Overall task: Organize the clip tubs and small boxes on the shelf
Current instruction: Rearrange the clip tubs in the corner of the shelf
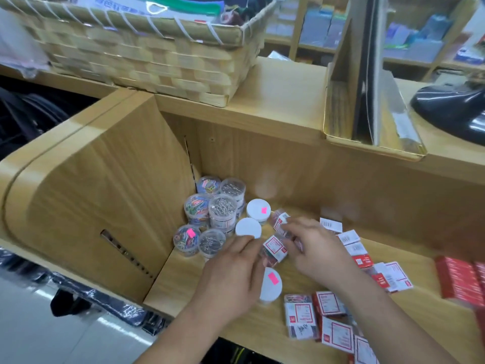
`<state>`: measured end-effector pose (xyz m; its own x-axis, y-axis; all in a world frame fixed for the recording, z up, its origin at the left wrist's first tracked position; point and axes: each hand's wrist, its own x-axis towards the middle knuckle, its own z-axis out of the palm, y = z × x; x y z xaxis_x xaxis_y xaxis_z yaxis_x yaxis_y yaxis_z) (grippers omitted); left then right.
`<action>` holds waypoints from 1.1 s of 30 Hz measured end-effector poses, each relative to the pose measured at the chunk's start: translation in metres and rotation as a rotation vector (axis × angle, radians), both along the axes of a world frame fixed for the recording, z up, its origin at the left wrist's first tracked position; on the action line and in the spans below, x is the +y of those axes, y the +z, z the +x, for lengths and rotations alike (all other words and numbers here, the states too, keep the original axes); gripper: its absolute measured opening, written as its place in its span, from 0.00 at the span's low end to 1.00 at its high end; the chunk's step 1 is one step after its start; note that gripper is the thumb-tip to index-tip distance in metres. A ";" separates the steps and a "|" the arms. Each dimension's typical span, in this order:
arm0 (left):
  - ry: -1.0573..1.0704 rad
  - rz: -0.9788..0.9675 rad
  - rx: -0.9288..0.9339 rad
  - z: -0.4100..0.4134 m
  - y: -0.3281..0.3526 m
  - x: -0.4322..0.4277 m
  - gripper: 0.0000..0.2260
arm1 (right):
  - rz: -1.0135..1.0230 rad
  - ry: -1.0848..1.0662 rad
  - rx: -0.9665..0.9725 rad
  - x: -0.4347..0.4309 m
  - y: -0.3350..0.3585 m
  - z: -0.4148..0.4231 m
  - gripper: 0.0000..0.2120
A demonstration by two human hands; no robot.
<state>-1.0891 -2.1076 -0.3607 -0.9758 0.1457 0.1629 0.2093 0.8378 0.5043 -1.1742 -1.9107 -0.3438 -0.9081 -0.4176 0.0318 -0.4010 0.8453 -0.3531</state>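
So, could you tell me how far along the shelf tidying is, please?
Done: clip tubs stacked in the back left corner. In hand: the right hand grips a small box; the left hand touches a white-lidded tub. Left: a stray tub and loose boxes scattered on the right.

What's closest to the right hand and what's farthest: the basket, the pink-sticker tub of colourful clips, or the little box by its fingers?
1. The little box, at the fingertips of the right hand.
2. The tub of colourful clips, off to the left on the same shelf.
3. The basket, up on the top ledge, far back left.
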 end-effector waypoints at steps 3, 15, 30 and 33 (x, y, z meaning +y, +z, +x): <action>0.006 0.040 -0.085 0.027 -0.006 0.006 0.22 | -0.041 0.033 0.095 -0.011 0.000 0.003 0.08; 0.213 0.033 0.013 0.052 -0.025 -0.007 0.23 | 0.134 0.157 -0.141 -0.052 -0.004 -0.025 0.25; 0.186 0.242 0.174 0.012 0.015 -0.014 0.25 | -0.653 -0.003 -0.546 -0.044 0.054 0.024 0.20; 0.141 0.301 0.169 0.005 0.015 -0.012 0.27 | -0.558 -0.112 -0.365 -0.042 0.055 0.010 0.18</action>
